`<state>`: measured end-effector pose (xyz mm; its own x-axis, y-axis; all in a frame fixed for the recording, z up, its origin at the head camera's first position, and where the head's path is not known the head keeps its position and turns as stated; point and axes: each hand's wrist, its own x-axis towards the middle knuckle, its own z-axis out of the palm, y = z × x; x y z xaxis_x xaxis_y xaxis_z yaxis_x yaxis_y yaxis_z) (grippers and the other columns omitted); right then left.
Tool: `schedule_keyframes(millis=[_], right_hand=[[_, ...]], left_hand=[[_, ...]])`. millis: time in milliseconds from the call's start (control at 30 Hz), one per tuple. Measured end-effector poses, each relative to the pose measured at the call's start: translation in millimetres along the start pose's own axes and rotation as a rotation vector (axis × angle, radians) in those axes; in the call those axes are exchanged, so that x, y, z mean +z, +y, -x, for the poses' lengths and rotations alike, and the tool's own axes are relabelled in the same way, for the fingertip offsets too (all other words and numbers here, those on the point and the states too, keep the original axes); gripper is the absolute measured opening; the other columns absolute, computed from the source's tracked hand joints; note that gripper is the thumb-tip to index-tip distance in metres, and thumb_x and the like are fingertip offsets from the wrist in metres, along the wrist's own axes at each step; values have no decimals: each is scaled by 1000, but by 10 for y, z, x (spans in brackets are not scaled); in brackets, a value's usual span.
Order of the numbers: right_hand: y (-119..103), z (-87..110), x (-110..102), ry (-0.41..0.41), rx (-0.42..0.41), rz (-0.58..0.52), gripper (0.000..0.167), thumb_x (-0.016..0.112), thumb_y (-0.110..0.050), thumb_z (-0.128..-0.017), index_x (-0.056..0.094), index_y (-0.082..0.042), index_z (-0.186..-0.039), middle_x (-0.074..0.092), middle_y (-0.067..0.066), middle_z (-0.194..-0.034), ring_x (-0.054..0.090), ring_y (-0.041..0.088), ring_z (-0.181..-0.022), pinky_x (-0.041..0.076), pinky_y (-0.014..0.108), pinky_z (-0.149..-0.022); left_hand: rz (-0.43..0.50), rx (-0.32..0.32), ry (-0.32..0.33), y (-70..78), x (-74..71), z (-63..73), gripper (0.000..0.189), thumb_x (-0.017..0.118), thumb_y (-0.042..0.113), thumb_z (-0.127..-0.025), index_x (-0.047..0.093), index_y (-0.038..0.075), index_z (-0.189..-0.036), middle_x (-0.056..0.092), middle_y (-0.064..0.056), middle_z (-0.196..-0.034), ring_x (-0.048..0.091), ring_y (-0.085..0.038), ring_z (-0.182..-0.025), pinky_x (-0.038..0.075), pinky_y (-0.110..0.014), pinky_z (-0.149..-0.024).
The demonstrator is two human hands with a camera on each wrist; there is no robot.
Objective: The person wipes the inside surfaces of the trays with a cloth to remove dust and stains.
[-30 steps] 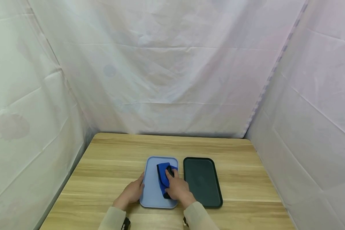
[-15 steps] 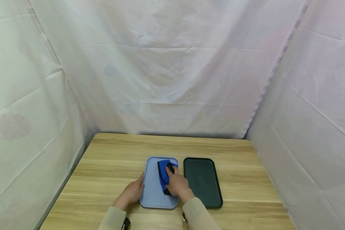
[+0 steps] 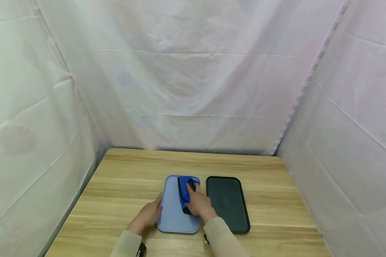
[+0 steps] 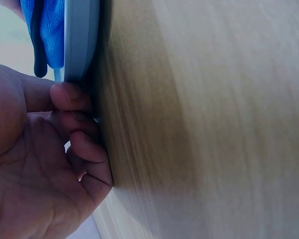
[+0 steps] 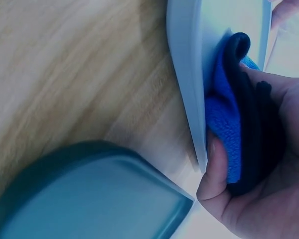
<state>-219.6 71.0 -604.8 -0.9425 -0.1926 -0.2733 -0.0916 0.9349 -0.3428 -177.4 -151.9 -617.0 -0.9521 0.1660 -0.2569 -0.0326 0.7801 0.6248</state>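
Observation:
A light blue tray (image 3: 172, 217) lies on the wooden table. At its left edge is my left hand (image 3: 149, 213), holding the rim, with curled fingers (image 4: 72, 97) against the tray's side in the left wrist view. My right hand (image 3: 199, 204) grips a folded blue cloth (image 3: 184, 184) with black edging and presses it on the tray's right half. In the right wrist view the cloth (image 5: 224, 117) is bunched between thumb and fingers, close inside the tray's rim (image 5: 189, 74). The palm hides part of the cloth.
A dark green tray (image 3: 226, 203) lies just right of the light blue one, with a narrow gap between them. The wooden table (image 3: 125, 182) extends around both. White cloth walls (image 3: 186, 89) stand behind and at the sides.
My right hand has slid the blue cloth away from me, toward the far end of the light blue tray. My left hand stays at the tray's left edge.

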Motion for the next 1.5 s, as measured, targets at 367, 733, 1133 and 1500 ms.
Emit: schedule_keyframes(millis=[367,733,1133,1500], right_hand=[[-146,-24,137,68,25,-41,81,70,-39,-98,30,-14,-164,26,24,-165,58,26,-60,52,43,-60],[-242,-63,226,62,64,-31,84,65,-42,-101,20,-13,-167,20,26,-168,55,23,-54,47,40,-54],[-305,-99,257,87,73,-56,85,66,-42,-100,23,-9,-166,23,29,-166,64,29,-65,56,46,-64],[-379,-110,280,75,77,-63,86,65,-43,-101,20,-9,-166,19,30,-167,62,26,-59,52,40,-56]], left_hand=[[-2,12,1,19,-15,14,57,49,12,-107,33,-2,-160,61,-32,-139,68,-30,-103,53,-55,-96],[-13,-12,-8,22,-24,10,57,49,13,-107,33,-1,-160,67,-26,-130,67,-26,-93,53,-46,-84],[-21,2,-16,31,-51,-1,57,50,12,-107,33,-2,-160,67,-29,-129,67,-26,-88,55,-47,-82],[-23,-11,-27,7,-29,-23,57,50,13,-107,33,-1,-160,66,-27,-132,66,-27,-92,53,-46,-83]])
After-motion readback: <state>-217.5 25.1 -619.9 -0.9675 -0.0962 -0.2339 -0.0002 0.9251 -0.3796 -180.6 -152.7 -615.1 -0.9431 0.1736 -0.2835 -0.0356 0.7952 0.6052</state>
